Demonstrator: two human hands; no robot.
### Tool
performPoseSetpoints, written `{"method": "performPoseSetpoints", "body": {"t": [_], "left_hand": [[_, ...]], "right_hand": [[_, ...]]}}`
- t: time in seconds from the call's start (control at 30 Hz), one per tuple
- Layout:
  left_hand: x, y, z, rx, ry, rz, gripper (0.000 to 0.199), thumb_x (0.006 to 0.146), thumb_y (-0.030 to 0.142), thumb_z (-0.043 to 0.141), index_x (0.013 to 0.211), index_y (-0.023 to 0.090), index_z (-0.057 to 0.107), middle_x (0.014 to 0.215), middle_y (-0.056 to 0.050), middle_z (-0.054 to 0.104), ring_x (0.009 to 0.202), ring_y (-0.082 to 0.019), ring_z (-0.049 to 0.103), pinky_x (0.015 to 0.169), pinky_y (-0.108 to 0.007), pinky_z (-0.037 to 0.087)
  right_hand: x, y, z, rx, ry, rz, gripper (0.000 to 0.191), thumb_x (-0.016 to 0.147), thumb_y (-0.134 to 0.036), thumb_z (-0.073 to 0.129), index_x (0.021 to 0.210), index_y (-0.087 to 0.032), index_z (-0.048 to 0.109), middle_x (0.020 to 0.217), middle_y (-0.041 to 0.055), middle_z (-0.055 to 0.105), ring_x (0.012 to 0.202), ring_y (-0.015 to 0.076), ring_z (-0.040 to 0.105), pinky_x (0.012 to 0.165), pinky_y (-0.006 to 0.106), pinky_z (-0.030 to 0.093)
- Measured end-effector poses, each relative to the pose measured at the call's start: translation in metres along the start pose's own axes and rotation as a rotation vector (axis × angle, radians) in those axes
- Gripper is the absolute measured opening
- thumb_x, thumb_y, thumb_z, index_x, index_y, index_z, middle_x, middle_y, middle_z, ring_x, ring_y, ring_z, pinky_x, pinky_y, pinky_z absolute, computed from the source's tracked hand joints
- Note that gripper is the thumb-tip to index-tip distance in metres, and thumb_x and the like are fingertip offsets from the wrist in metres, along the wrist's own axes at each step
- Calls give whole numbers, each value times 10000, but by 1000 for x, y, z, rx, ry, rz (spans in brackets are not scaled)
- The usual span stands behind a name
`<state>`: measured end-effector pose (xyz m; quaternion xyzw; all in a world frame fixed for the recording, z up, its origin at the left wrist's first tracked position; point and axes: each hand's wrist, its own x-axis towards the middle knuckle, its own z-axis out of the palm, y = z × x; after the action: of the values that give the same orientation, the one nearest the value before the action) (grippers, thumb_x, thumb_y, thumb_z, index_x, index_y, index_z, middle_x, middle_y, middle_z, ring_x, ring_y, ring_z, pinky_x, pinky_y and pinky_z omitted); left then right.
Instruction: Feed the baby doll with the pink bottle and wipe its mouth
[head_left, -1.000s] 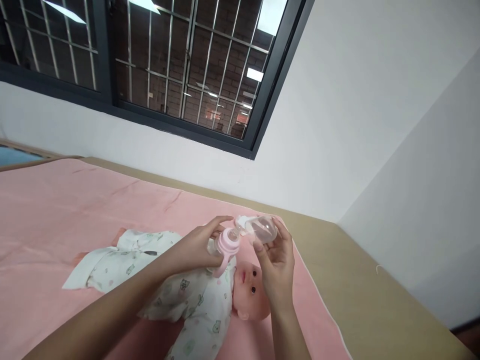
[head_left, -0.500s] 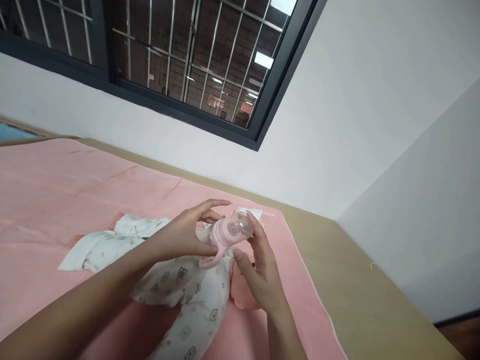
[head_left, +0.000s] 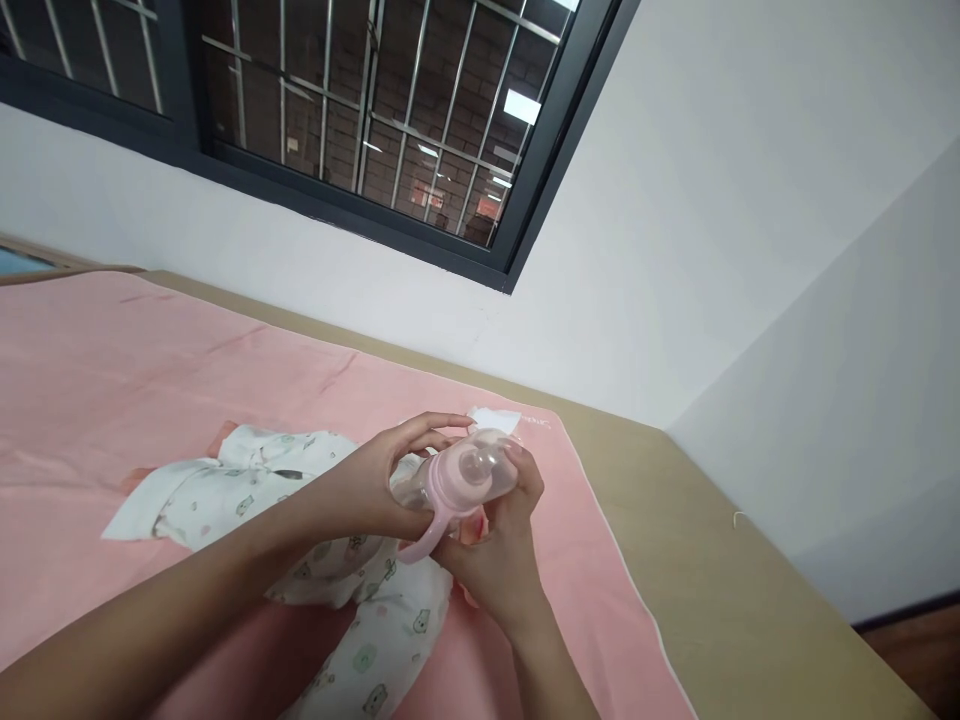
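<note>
Head view: both hands (head_left: 491,545) now grip the capped baby bottle (head_left: 457,480), cap (head_left: 491,462) back on.

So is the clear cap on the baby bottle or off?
On. The clear cap covers the teat of the baby bottle, seated against its pink collar; the right hand cups it, the left hand grips the bottle.

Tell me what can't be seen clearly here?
- Doll's face: hidden in the head view behind the right hand and bottle.
- Bottle contents: too clear and small to tell.
- Doll legs: cut off by the bottom edge.
- Small print on the white cloth: too small to read.
- Left hand palm: turned away.
</note>
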<state>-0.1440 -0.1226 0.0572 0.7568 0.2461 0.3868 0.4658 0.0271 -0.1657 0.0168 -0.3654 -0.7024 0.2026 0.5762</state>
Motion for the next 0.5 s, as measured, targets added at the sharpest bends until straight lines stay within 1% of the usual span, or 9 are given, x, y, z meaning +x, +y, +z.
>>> {"method": "performPoseSetpoints", "body": {"t": [0.1, 0.17, 0.23, 0.27, 0.33, 0.4, 0.43, 0.5], "left_hand": [[0, -2, -2, -2, -25, 27, 727, 707, 277, 750, 1362, 302, 437, 1425, -59, 487, 1266, -259, 500, 1031, -361, 435], [-2, -2, -3, 28, -32, 27, 663, 771, 340, 712, 1372, 313, 433, 1466, -50, 439, 1321, -253, 441, 1067, -369, 398], [-4, 2, -2, 90, -63, -20, 620, 818, 367, 667, 1386, 337, 420, 1460, -32, 445, 1335, -240, 422, 1083, -373, 375], [-7, 4, 0, 123, -84, -52, 594, 836, 375, 646, 1386, 349, 422, 1450, -22, 457, 1325, -234, 430, 1080, -371, 376], [-12, 10, 5, 175, -114, -112, 530, 858, 397, 614, 1361, 373, 451, 1427, 3, 482, 1296, -225, 456, 1067, -360, 388], [-18, 15, 14, 208, -147, -128, 500, 859, 412, 607, 1340, 386, 476, 1405, 16, 506, 1275, -225, 474, 1057, -355, 400], [-21, 16, 19, 216, -176, -108, 500, 852, 409, 613, 1335, 386, 485, 1386, 15, 524, 1260, -227, 489, 1050, -354, 408], [-26, 18, 33, 216, -294, -12, 516, 828, 391, 637, 1327, 378, 504, 1340, 9, 569, 1219, -232, 528, 1035, -351, 427]], "right_hand": [[10, -3, -14, 14, 117, 16, 977, 585, -257, 825, 1338, -367, 214, 1342, 91, 424, 1131, 245, 575, 867, 403, 543], [22, -6, -32, -7, 236, 42, 1000, 577, -263, 827, 1348, -351, 195, 1356, 106, 405, 1105, 236, 586, 862, 394, 541], [33, -4, -54, -71, 384, 22, 985, 564, -263, 823, 1336, -340, 217, 1403, 111, 351, 1088, 219, 590, 844, 365, 542], [37, 0, -65, -119, 447, 31, 958, 561, -271, 817, 1327, -326, 244, 1409, 113, 348, 1091, 215, 585, 833, 348, 541], [43, 14, -86, -178, 529, 101, 945, 558, -303, 797, 1334, -300, 256, 1401, 123, 375, 1074, 215, 590, 809, 328, 541], [43, 35, -105, -230, 585, 221, 973, 539, -334, 782, 1355, -279, 255, 1385, 139, 414, 983, 206, 627, 777, 319, 541], [42, 46, -113, -272, 600, 281, 985, 527, -340, 775, 1363, -272, 259, 1371, 140, 445, 928, 201, 643, 764, 314, 537], [37, 68, -126, -389, 610, 379, 971, 518, -340, 748, 1369, -274, 286, 1328, 119, 517, 842, 194, 661, 752, 306, 519]]}}
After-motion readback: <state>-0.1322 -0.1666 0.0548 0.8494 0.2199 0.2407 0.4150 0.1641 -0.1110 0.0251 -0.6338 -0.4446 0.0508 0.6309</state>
